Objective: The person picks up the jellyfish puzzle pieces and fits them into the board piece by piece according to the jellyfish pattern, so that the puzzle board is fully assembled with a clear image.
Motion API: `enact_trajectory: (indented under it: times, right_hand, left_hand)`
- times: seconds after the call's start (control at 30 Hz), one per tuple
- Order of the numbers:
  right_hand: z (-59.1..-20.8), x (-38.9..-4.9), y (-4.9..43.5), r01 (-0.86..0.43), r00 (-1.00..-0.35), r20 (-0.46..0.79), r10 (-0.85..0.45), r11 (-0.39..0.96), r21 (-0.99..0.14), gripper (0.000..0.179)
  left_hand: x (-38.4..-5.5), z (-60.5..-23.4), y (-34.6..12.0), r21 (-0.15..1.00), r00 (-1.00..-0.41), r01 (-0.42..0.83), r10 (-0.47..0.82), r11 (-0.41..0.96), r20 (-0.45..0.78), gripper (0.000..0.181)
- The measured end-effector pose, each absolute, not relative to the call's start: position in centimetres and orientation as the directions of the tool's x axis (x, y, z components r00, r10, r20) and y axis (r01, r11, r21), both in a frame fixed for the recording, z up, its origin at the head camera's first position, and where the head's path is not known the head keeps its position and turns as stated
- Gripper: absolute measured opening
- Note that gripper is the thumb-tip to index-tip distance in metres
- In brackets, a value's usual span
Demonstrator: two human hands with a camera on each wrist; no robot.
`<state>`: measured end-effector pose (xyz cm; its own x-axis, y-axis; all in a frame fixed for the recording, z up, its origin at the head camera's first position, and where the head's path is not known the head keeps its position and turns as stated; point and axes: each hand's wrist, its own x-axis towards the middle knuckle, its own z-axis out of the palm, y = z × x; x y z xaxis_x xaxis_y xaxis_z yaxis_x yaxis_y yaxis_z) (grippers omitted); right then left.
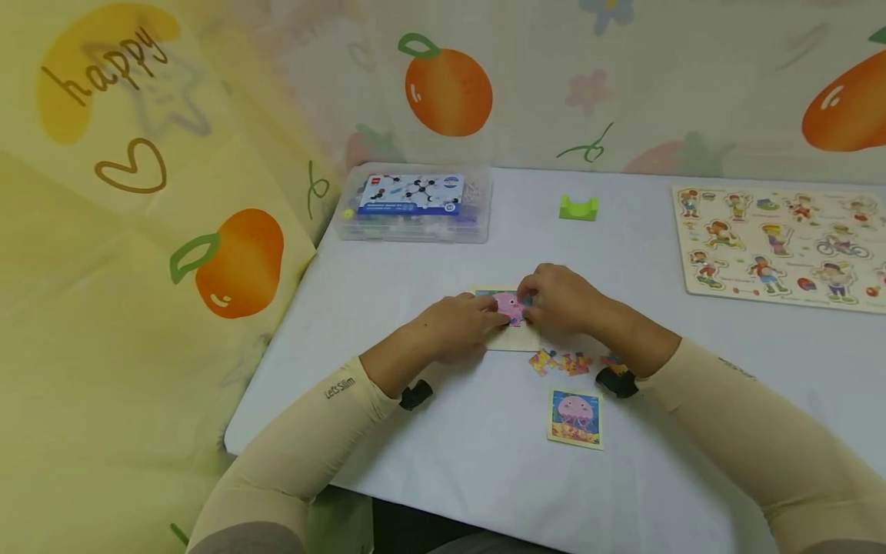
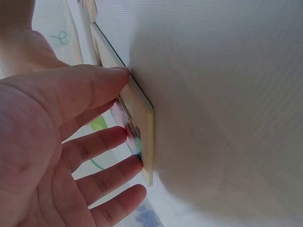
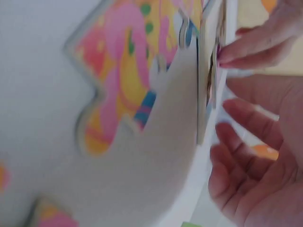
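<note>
My fingers hide both sides of the pink pieces [image 1: 511,308] in the puzzle board [image 1: 512,341], so I can't make out their outer edges. The board lies on the worktop [image 1: 298,346] between my two grips. My left grip [image 1: 457,327] is opened, thumb at the board's edge, fingertips at the pieces; my right grip [image 1: 564,300] sits loosely bent at the right side, pinching nothing I can see. Loose pieces [image 1: 574,363] lie just nearer me, one partly covered by a black wrist device [image 1: 617,382], then a jellyfish card [image 1: 576,419]. The figure board [image 1: 782,246] is cut off at right.
</note>
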<state>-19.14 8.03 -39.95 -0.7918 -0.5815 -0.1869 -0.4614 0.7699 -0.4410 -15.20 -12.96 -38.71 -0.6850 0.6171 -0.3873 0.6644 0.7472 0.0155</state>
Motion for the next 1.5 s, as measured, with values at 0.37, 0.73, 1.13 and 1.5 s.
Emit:
enact_trajectory:
  times: [0.37, 0.73, 1.13, 1.5]
  right_hand:
    - [-40.1, -19.2, 8.7, -0.337, -0.858, -0.217, -0.466, 0.828, -0.447, 0.031]
    - [-38.7, -14.1, 9.7, -0.437, -0.775, -0.326, -0.542, 0.832, -0.343, 0.03]
    - [-39.4, -12.5, 9.1, -0.421, -0.814, -0.3, -0.498, 0.861, -0.286, 0.031]
    - [-38.6, -12.9, 7.7, -0.441, -0.799, -0.248, -0.548, 0.813, -0.379, 0.039]
  left_hand:
    - [-15.2, -38.5, -12.8, 0.021, -0.696, 0.64, 0.591, 0.768, -0.407, 0.055]
    - [-15.4, -38.8, -12.9, -0.021, -0.716, 0.642, 0.59, 0.766, -0.374, 0.053]
    - [-15.7, -39.4, -13.0, 0.179, -0.768, 0.491, 0.521, 0.852, -0.373, 0.061]
    - [-15.9, -38.7, -15.2, 0.099, -0.791, 0.489, 0.488, 0.867, -0.368, 0.064]
